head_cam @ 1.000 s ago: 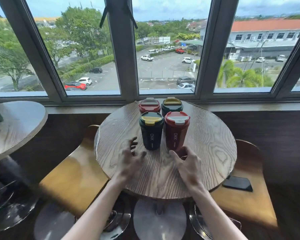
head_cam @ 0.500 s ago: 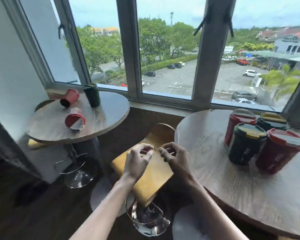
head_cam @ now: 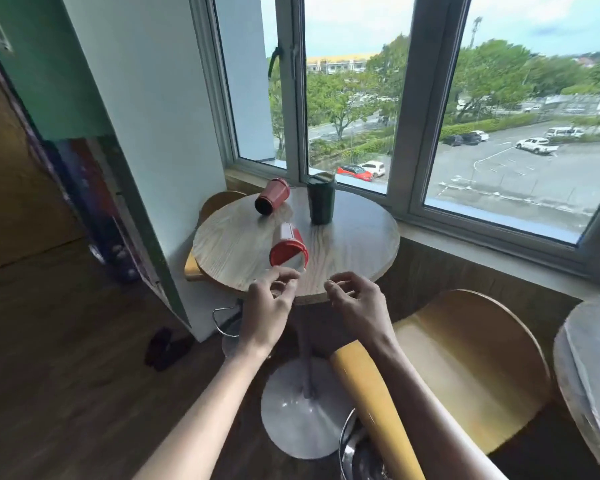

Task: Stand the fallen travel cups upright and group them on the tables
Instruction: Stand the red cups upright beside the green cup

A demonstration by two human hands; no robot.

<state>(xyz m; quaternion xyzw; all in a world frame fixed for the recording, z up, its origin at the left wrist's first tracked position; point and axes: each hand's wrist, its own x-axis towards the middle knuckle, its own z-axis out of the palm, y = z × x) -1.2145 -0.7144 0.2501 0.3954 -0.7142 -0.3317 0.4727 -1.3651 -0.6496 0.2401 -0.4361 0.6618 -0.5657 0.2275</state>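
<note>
A round wooden table (head_cam: 354,244) stands by the window. On it a red travel cup (head_cam: 288,249) lies on its side near the front edge, its lid end toward me. A second red cup (head_cam: 272,200) lies tipped over at the back left, dark base toward me. A dark green cup (head_cam: 321,199) stands upright at the back. My left hand (head_cam: 269,303) hovers just in front of the near red cup, fingers loosely curled, holding nothing. My right hand (head_cam: 357,301) hangs at the table's front edge, fingers apart and empty.
A yellow wooden stool (head_cam: 465,362) stands at the right below my right arm, another stool (head_cam: 219,202) behind the table at the left. The edge of a second table (head_cam: 589,358) shows at far right. A white wall corner (head_cam: 160,168) stands left of the table.
My view has swung left from the table with the grouped upright cups to this table. Both hands have moved from the stool to the front edge of this table.
</note>
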